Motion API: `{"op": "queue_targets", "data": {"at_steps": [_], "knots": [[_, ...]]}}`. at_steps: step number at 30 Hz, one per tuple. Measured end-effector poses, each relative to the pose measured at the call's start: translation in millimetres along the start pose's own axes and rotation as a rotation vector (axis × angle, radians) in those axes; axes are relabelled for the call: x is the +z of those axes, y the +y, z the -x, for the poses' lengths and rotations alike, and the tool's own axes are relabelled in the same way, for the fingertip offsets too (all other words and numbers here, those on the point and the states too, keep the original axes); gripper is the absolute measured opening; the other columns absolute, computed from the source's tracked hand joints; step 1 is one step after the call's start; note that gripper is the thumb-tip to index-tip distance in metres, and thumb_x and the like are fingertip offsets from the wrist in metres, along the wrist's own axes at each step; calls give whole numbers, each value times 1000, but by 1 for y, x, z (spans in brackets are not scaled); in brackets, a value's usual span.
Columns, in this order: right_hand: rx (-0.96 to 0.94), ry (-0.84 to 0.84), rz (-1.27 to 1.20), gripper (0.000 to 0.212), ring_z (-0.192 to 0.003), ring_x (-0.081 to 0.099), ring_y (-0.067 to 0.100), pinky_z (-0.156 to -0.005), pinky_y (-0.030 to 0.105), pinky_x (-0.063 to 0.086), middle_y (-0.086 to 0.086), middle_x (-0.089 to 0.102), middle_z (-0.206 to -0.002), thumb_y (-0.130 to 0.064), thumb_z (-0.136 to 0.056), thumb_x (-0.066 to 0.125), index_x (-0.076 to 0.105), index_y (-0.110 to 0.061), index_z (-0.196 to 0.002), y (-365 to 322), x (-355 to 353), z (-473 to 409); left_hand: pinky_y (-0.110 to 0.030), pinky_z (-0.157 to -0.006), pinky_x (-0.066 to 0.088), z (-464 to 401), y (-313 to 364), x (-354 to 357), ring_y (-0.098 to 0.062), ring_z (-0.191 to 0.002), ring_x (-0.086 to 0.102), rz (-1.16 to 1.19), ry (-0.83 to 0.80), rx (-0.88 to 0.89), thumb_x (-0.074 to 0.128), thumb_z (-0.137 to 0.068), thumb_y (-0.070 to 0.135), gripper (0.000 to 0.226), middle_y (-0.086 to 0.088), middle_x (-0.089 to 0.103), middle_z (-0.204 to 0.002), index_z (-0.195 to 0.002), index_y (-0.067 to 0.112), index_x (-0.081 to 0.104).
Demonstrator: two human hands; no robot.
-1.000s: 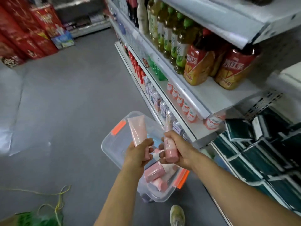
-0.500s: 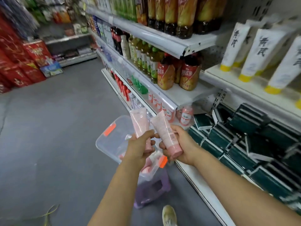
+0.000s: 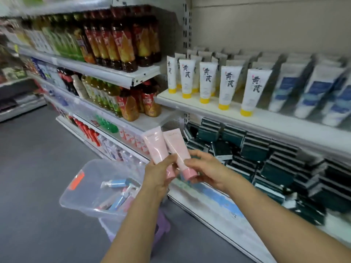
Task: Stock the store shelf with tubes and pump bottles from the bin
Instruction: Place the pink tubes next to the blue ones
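White metal store shelf [image 3: 218,111]: far right, front row of white tubes with yellow caps [image 3: 228,86] standing cap-down. Risk: a pink tube pushed in carelessly may topple this row, since each stands on a narrow cap.
Clear plastic bin with orange latch [image 3: 76,196]: near left, resting on a purple stool [image 3: 163,228], below the hands. It holds a blue pump bottle [image 3: 115,183] and further tubes. Risk: the bin overhangs its support; a knock from an arm could likely tip it.
Left hand [image 3: 157,175]: fingers curled round the left pale pink plastic tube [image 3: 154,147], gripping near its cap end.
Right hand [image 3: 207,168]: fingers pinch the right pale pink plastic tube [image 3: 175,145] just above its round pink cap [image 3: 190,172].
Both pink tubes: held in the air in front of the shelves, bodies touching, caps down. Risk: the right-hand pinch is light; the smooth tube may slip and fall onto the grey floor [image 3: 38,149].
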State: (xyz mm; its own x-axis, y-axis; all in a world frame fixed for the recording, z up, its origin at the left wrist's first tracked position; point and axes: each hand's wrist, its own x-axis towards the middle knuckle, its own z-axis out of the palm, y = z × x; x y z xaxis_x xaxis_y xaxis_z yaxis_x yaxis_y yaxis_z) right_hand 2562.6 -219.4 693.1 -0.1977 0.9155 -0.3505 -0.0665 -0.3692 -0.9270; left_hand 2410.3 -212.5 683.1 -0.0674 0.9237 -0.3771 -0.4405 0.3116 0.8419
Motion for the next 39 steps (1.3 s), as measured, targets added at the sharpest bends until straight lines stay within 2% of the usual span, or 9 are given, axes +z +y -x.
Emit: {"op": "queue_targets", "data": {"at_steps": [4, 10, 13, 17, 22, 25, 30, 36, 39], "knots": [[-29, 29, -14, 6, -77, 64, 24, -66, 36, 54, 15, 70, -87, -9, -89, 63, 68, -13, -92, -9, -36, 28, -52, -78, 58, 12, -7, 43, -34, -85, 70, -42, -100, 10, 71, -79, -3, 31, -20, 72, -99, -109, 3, 64], [-116, 138, -21, 33, -95, 69, 30, -79, 41, 58, 15, 69, -110, -4, -85, 68, 60, -7, -117, -27, -114, 75, -46, -72, 59, 35, -31, 133, -32, -91, 70, -59, -237, 71, 68, -82, -2, 37, -18, 71, -104, -116, 7, 60], [-173, 214, -62, 39, -96, 69, 28, -82, 38, 57, 13, 68, -114, 1, -84, 68, 58, -10, -120, -35, -159, 103, -39, -68, 58, 52, -48, 185, -30, -89, 70, -94, -308, 82, 68, -82, -2, 32, -14, 72, -102, -110, 11, 62], [-238, 332, -73, 41, -101, 69, 31, -87, 40, 57, 12, 69, -114, -1, -80, 73, 60, -10, -118, -37, -211, 138, -43, -74, 58, 73, -69, 243, -33, -94, 70, -154, -411, 103, 68, -81, 2, 31, -14, 73, -103, -111, 10, 63], [-344, 476, -82, 42, -100, 68, 33, -84, 45, 57, 15, 69, -112, 0, -77, 73, 60, -14, -114, -41, -261, 172, -27, -54, 52, 102, -85, 292, -18, -70, 65, -159, -516, 101, 69, -81, 2, 29, -7, 67, -83, -107, 8, 59], [-400, 542, -100, 48, -102, 67, 32, -87, 49, 56, 12, 68, -112, 2, -77, 72, 58, -14, -120, -46, -292, 190, -29, -55, 50, 113, -97, 316, -14, -62, 62, -178, -547, 86, 72, -81, 8, 26, -4, 65, -71, -103, 13, 59], [-468, 692, -125, 49, -97, 69, 26, -72, 36, 58, 7, 69, -108, 0, -78, 73, 56, -12, -122, -53, -345, 213, -28, -52, 51, 131, -117, 357, -14, -63, 62, -189, -660, 22, 71, -84, 13, 26, -4, 65, -72, -106, 9, 59], [-480, 861, -118, 50, -96, 68, 26, -78, 44, 58, 8, 68, -109, -4, -79, 74, 54, -13, -124, -48, -411, 229, -28, -49, 47, 148, -141, 399, -17, -53, 53, -222, -740, -20, 72, -85, 18, 25, -6, 61, -71, -105, 8, 60], [-468, 921, -105, 51, -89, 68, 21, -70, 38, 59, 2, 67, -103, -6, -79, 75, 51, -19, -123, -43, -434, 235, -27, -48, 46, 151, -153, 414, -17, -53, 53, -248, -741, -32, 72, -85, 20, 25, -5, 61, -72, -105, 9, 60]]}}
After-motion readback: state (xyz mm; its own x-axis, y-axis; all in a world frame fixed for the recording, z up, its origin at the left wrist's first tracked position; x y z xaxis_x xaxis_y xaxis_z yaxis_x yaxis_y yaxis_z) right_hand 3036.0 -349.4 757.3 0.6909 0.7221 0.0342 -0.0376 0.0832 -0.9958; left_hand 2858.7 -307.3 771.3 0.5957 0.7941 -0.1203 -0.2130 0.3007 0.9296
